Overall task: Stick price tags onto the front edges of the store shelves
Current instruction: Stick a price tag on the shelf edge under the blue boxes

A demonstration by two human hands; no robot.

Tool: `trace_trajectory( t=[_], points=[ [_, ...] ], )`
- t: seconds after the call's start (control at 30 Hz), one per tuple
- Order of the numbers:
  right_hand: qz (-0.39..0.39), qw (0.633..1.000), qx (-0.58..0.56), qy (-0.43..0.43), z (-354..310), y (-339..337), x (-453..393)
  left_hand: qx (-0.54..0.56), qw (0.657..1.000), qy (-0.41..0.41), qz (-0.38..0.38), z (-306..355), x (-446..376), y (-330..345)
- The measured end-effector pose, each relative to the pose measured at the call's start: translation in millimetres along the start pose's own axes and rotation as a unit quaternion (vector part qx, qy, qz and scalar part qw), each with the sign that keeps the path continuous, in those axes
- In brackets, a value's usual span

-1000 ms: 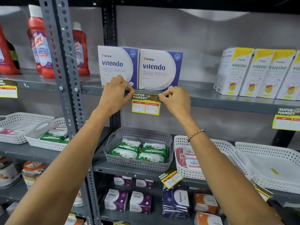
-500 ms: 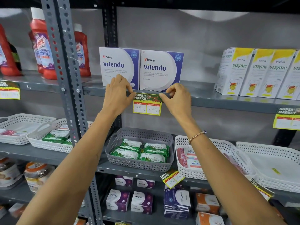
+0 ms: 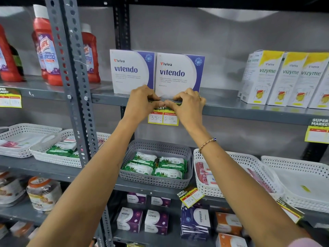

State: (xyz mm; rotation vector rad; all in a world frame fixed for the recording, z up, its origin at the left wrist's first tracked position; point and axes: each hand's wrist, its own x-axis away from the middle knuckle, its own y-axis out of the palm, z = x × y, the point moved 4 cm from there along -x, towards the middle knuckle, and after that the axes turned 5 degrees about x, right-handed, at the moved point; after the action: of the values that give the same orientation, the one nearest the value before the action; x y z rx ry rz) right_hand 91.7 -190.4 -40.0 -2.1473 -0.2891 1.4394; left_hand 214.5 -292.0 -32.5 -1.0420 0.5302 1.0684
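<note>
A yellow price tag (image 3: 163, 118) reading 350 and 200 hangs from the front edge of the grey upper shelf (image 3: 249, 111), below two white Vitendo boxes (image 3: 156, 72). My left hand (image 3: 142, 102) and my right hand (image 3: 188, 104) meet over the tag's top strip, thumbs and fingertips pressing it against the shelf edge. The tag's green header is mostly hidden by my fingers.
Other tags hang at the far left (image 3: 10, 98), the far right (image 3: 317, 131) and tilted on the lower shelf (image 3: 190, 195). A grey basket (image 3: 187, 157) of green packs and white baskets (image 3: 231, 157) sit below. Red bottles (image 3: 46, 49) and Vizyme boxes (image 3: 284, 77) flank the Vitendo boxes.
Both hands have slid inward along the tag's top from its two corners and now touch at its middle. The camera has moved closer.
</note>
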Motion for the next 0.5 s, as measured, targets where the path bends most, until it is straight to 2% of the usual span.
trace_trajectory(
  t=[0.17,0.3,0.5],
  points=[
    [-0.029,0.997,-0.071,0.003,8,-6,-3,0.031,1.0,-0.004,0.001,-6,1,-7],
    [-0.062,0.988,-0.143,0.01,12,-15,-6,0.045,0.999,-0.005,-0.03,-10,-1,-12],
    [-0.105,0.987,-0.119,0.007,12,-19,-9,0.027,0.997,-0.021,-0.071,-14,-4,-15]
  ],
)
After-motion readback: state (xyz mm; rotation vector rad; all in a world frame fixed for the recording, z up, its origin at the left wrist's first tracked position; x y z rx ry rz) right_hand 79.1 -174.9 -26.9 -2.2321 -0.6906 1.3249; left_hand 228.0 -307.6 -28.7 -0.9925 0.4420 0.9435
